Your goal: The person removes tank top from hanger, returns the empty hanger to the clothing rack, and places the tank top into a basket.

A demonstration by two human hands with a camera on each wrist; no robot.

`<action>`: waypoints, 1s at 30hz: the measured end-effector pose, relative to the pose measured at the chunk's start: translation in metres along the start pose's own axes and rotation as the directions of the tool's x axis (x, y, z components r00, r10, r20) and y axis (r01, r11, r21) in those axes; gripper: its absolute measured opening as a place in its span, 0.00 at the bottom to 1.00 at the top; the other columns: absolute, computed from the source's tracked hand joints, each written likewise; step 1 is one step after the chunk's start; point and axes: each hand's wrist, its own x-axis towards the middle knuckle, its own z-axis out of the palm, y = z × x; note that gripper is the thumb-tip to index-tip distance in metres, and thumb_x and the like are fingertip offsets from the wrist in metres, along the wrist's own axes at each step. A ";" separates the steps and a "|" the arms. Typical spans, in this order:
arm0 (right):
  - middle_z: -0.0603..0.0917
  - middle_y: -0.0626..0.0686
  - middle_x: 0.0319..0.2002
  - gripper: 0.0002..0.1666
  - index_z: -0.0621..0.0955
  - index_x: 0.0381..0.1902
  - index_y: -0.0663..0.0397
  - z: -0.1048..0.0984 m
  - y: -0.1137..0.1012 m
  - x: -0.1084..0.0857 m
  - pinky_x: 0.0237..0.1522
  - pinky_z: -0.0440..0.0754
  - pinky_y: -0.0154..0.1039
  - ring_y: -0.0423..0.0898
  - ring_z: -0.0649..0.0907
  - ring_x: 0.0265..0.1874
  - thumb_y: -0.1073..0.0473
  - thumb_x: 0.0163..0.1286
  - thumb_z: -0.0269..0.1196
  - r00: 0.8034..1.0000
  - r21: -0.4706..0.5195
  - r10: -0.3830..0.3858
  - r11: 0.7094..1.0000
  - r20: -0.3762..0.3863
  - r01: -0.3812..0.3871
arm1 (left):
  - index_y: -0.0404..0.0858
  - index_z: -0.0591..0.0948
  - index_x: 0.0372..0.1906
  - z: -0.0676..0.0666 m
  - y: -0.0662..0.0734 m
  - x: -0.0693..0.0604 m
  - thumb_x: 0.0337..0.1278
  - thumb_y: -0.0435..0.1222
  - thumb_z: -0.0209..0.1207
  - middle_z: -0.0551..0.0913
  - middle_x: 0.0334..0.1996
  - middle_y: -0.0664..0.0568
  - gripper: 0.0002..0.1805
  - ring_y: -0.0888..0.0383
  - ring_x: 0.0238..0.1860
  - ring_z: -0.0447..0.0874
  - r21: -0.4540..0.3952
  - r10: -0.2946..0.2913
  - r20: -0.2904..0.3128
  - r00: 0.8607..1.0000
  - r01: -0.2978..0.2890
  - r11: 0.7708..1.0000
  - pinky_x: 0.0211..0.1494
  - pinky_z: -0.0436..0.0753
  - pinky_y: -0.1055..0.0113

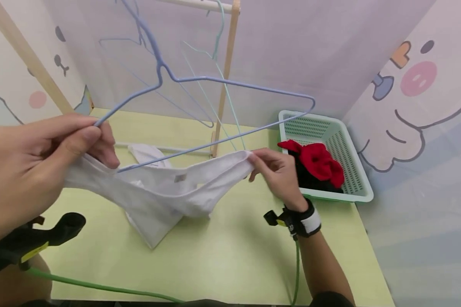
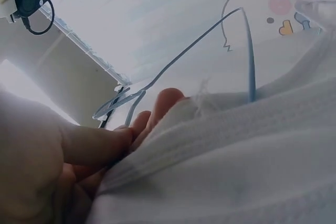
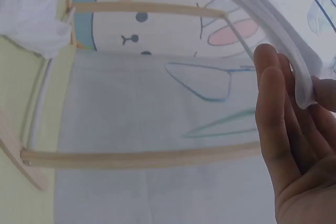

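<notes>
My left hand pinches the left arm of a blue wire hanger together with the edge of a white garment. The hanger's lower bar slants down to the left, its end hidden behind the cloth there. At the garment's other side, my right hand pinches the stretched edge between thumb and fingers, also plain in the right wrist view. The hanger's right corner stays outside the cloth. A small label shows inside the opening, and the rest of the garment hangs over the table.
A rack with a wooden post stands behind, with another blue hanger and a mint-green hanger on it. At the right sits a pale green basket with red cloth and black cloth. A green cable crosses the near edge.
</notes>
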 end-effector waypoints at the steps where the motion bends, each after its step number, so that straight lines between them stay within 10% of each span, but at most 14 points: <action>1: 0.91 0.52 0.37 0.07 0.84 0.46 0.80 0.009 0.002 0.000 0.28 0.88 0.38 0.47 0.88 0.22 0.77 0.74 0.63 1.000 0.020 0.009 1.000 0.025 -0.009 | 0.35 0.90 0.49 0.007 0.020 0.004 0.77 0.29 0.61 0.91 0.33 0.43 0.08 0.54 0.38 0.92 0.086 0.010 -0.006 1.000 -0.009 0.996 0.46 0.85 0.73; 3: 0.91 0.58 0.35 0.07 0.84 0.46 0.78 0.031 0.006 0.000 0.25 0.87 0.40 0.48 0.87 0.21 0.75 0.75 0.63 0.997 0.074 0.030 0.997 0.065 -0.035 | 0.37 0.91 0.45 0.027 0.065 0.012 0.78 0.29 0.60 0.89 0.28 0.49 0.09 0.62 0.32 0.89 0.158 0.032 -0.040 0.999 -0.026 0.987 0.42 0.82 0.78; 6: 0.89 0.66 0.35 0.09 0.84 0.49 0.77 0.069 0.014 0.001 0.26 0.88 0.44 0.49 0.88 0.21 0.72 0.79 0.61 0.986 0.152 0.063 0.985 0.153 -0.087 | 0.35 0.89 0.42 0.042 0.087 0.019 0.79 0.29 0.58 0.85 0.24 0.54 0.10 0.66 0.25 0.83 0.182 0.048 -0.060 0.997 -0.036 0.983 0.36 0.78 0.79; 18: 0.79 0.69 0.64 0.37 0.72 0.73 0.73 0.156 0.028 0.009 0.63 0.84 0.43 0.41 0.88 0.54 0.76 0.68 0.70 0.838 0.168 0.072 0.967 0.540 -0.191 | 0.41 0.88 0.43 0.057 0.070 0.028 0.83 0.36 0.56 0.84 0.23 0.62 0.11 0.66 0.24 0.81 0.199 0.045 -0.052 0.998 -0.034 0.979 0.24 0.69 0.72; 26: 0.81 0.49 0.31 0.07 0.81 0.38 0.59 0.178 0.027 0.018 0.47 0.86 0.31 0.34 0.82 0.34 0.70 0.71 0.71 0.867 0.030 -0.120 0.992 0.484 0.121 | 0.38 0.89 0.42 0.070 0.066 0.034 0.80 0.31 0.58 0.84 0.23 0.59 0.09 0.67 0.25 0.82 0.148 0.062 -0.079 0.995 -0.050 0.988 0.27 0.70 0.75; 30: 0.81 0.47 0.31 0.07 0.82 0.35 0.58 0.179 0.030 0.016 0.45 0.83 0.26 0.32 0.82 0.33 0.69 0.72 0.71 0.842 -0.031 -0.131 0.984 0.523 0.173 | 0.35 0.88 0.42 0.074 0.065 0.035 0.80 0.29 0.57 0.87 0.26 0.55 0.10 0.65 0.29 0.87 0.091 0.057 -0.069 0.996 -0.051 0.995 0.37 0.81 0.78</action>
